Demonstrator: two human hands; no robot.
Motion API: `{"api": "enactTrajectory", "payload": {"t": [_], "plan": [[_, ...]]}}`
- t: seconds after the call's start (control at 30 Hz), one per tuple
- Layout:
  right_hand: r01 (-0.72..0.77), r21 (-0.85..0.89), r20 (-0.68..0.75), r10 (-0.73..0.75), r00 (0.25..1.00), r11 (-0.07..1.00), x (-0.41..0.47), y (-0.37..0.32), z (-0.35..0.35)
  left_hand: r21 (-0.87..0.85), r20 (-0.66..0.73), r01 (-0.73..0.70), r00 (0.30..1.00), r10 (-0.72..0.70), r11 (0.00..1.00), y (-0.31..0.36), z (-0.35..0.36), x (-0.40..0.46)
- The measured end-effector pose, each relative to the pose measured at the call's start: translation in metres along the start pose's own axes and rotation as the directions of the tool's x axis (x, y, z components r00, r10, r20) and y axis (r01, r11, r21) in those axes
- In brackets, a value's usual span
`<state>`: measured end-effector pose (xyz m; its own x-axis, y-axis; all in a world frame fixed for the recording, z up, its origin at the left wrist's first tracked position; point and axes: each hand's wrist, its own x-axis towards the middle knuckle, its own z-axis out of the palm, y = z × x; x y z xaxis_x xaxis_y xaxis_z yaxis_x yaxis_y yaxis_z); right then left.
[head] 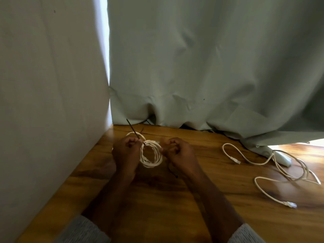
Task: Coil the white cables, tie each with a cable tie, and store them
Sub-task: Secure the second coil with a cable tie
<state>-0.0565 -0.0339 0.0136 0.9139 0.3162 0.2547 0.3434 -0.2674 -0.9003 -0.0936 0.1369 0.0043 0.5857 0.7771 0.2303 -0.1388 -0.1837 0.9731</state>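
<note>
A coiled white cable [152, 155] hangs between my two hands above the wooden table [157, 199]. My left hand [127, 151] grips the coil's left side and pinches a black cable tie [134, 131] whose tail sticks up and back. My right hand [178, 153] holds the coil's right side with curled fingers; another thin black tie [171, 171] hangs below it. A second white cable [273, 172] lies loose and uncoiled on the table at the right, with plugs at both ends.
A white wall [52, 85] borders the table on the left. A grey-green curtain [210, 67] hangs along the back and drapes onto the table at the right. A small white device [283, 159] lies under the loose cable.
</note>
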Motion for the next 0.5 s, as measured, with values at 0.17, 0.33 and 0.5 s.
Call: {"api": "enactTrajectory", "payload": {"t": [0.17, 0.33, 0.5], "plan": [[-0.047, -0.101, -0.03, 0.044, 0.999, 0.994, 0.013, -0.001, 0.024, 0.176, 0.038, -0.079, 0.997, 0.073, 0.981, -0.006, -0.014, 0.001], [-0.108, -0.168, -0.056, 0.1, 0.993, 0.98, 0.014, 0.002, 0.031, 0.402, 0.158, -0.254, 0.966, 0.206, 0.88, -0.016, -0.02, 0.01], [-0.114, -0.219, -0.071, 0.101, 0.992, 0.969, 0.017, 0.005, 0.036, 0.52, 0.202, -0.306, 0.951, 0.233, 0.798, -0.017, -0.021, 0.009]]}}
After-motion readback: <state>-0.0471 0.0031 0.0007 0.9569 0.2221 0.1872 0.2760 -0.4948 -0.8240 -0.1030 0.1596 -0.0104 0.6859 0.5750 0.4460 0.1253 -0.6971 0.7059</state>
